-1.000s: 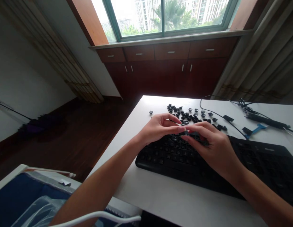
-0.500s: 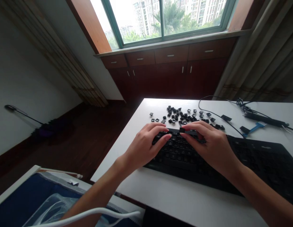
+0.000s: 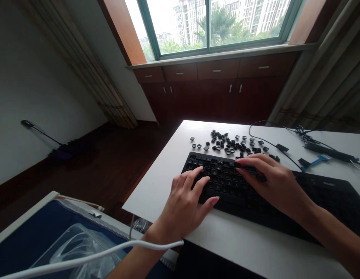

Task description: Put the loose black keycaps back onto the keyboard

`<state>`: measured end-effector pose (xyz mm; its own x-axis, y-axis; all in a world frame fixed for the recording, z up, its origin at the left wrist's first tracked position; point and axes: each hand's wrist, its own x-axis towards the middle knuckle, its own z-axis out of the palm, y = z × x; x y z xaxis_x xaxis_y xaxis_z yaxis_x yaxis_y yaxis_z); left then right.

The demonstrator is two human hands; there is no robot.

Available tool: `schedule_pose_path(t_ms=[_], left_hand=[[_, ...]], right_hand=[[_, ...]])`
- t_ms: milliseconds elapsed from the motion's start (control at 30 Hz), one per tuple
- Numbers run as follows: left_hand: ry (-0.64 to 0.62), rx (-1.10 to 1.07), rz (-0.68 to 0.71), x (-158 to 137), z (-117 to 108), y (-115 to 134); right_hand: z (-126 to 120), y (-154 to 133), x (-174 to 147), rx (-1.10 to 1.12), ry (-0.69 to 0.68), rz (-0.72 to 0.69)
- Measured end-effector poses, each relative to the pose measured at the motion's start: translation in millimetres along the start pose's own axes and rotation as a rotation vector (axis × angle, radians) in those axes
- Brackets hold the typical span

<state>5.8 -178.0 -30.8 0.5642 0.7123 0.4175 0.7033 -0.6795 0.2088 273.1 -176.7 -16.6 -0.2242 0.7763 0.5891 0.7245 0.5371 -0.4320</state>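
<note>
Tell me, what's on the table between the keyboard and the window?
In the head view, loose black keycaps lie scattered on the white table behind the black keyboard, toward the window.

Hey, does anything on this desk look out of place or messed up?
Yes: many loose black keycaps lie scattered on the white table behind the keyboard, off their switches. Both hands rest on the keyboard.

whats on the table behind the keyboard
Loose black keycaps lie scattered behind the keyboard, with a cable and blue brush. The right hand hides some.
</note>
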Motion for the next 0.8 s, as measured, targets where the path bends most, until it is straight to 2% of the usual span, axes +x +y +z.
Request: schedule_pose_path(t_ms=[267, 800], left_hand=[[-0.047, 0.006, -0.042, 2.8, 3.7, 4.9], [-0.077, 0.052, -0.066, 0.9, 5.4, 5.2]], right_hand=[[4.7, -2.0, -15.9, -0.008, 0.002, 0.013], [9.0, -11.0, -18.1, 0.038, -0.024, 0.018]])
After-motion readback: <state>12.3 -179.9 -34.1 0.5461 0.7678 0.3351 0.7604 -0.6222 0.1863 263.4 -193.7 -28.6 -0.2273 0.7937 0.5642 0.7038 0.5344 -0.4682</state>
